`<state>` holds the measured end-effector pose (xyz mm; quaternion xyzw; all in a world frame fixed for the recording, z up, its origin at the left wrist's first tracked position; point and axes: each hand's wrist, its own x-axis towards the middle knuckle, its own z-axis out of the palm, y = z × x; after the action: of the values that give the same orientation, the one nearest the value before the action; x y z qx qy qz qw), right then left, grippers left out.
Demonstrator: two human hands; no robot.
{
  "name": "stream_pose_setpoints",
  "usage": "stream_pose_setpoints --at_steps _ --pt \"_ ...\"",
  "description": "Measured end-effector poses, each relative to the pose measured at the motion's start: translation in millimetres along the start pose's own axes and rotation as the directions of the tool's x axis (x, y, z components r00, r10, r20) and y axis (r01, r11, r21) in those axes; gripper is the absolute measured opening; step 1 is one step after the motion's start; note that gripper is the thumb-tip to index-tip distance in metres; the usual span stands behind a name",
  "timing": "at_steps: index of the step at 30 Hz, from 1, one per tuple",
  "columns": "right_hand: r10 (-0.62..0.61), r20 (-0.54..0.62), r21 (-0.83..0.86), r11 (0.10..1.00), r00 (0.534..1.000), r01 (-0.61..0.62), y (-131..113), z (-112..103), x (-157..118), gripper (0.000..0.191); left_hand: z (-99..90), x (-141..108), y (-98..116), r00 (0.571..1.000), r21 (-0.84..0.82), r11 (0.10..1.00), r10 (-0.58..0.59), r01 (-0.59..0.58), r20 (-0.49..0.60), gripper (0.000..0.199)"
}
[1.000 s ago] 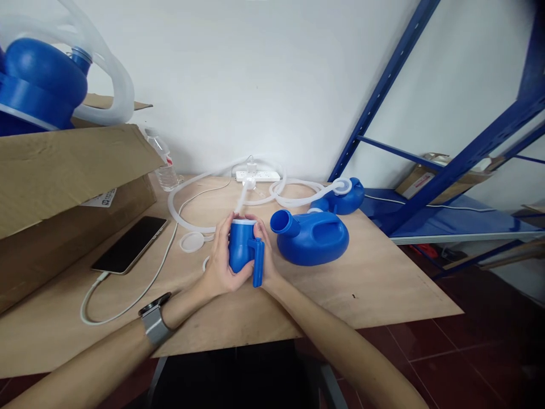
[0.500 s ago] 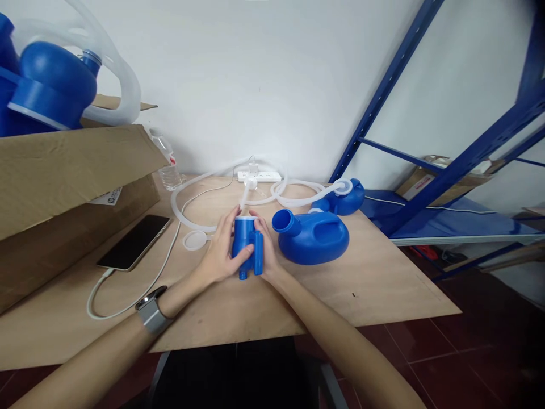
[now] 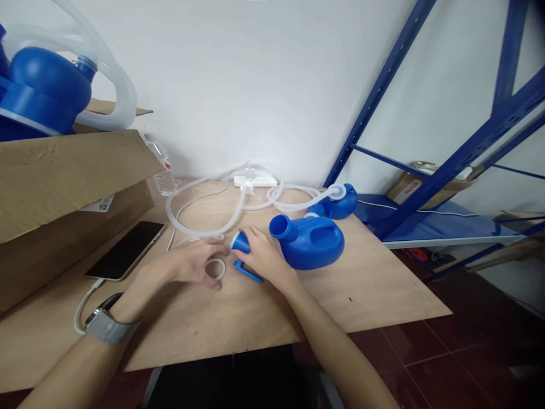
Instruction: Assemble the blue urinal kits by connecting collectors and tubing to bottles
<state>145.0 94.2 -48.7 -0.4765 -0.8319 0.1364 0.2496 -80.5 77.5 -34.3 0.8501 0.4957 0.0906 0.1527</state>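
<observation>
My right hand (image 3: 261, 253) is wrapped over a small blue cup-like part (image 3: 241, 242), tipped on its side with its pale rim to the left. Its blue handle (image 3: 249, 272) sticks out below my fingers. Curved around a thin white ring (image 3: 218, 262) is my left hand (image 3: 198, 262), its thumb and fingers apart; the ring stands between them, near the table surface. Just right of my right hand, a large blue jug (image 3: 315, 241) rests with its open mouth facing up and left. A clear hose (image 3: 200, 232) loops behind both hands.
A black phone (image 3: 128, 250) and an open cardboard box (image 3: 72, 182) holding blue jugs are at the left. Behind are a water bottle (image 3: 162, 170), a power strip (image 3: 259, 180) and another blue jug (image 3: 344, 203). Blue shelving (image 3: 409, 221) stands right of the table (image 3: 383, 289).
My hands have separated. The blue part has tipped sideways in my right hand, while my left hand has let go of it and moved left to the white ring.
</observation>
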Motion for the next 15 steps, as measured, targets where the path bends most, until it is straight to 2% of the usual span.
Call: stream_pose_setpoints --at_steps 1,3,5,7,10,15 --pt "-0.068 0.040 -0.087 0.994 0.997 0.071 -1.5 0.2 2.3 0.045 0.1 0.7 -1.3 0.998 -0.026 1.000 0.015 -0.013 0.055 0.052" --pt "-0.199 0.113 -0.205 0.954 0.974 0.218 -4.0 1.8 9.4 0.040 -1.8 2.4 -4.7 0.987 -0.071 0.997 0.034 -0.022 0.160 0.045" --pt "-0.306 0.161 -0.282 0.897 0.938 0.341 -5.6 3.8 18.8 0.036 -3.8 4.1 -10.5 0.986 -0.052 0.999 0.008 0.001 0.167 0.036" --pt "-0.367 0.195 -0.329 0.849 0.910 0.413 -6.4 5.4 29.2 0.034 -3.8 5.9 -18.9 0.991 0.024 0.999 -0.039 0.036 0.130 0.038" --pt "-0.364 0.211 -0.386 0.822 0.907 0.420 -5.6 7.1 43.3 0.038 -0.6 8.6 -31.9 0.990 0.151 0.980 -0.137 0.130 0.040 0.043" --pt "-0.263 0.157 -0.466 0.830 0.952 0.306 5.6 16.4 56.3 0.063 2.0 11.7 -36.7 0.964 0.220 0.939 -0.249 0.263 -0.092 0.050"
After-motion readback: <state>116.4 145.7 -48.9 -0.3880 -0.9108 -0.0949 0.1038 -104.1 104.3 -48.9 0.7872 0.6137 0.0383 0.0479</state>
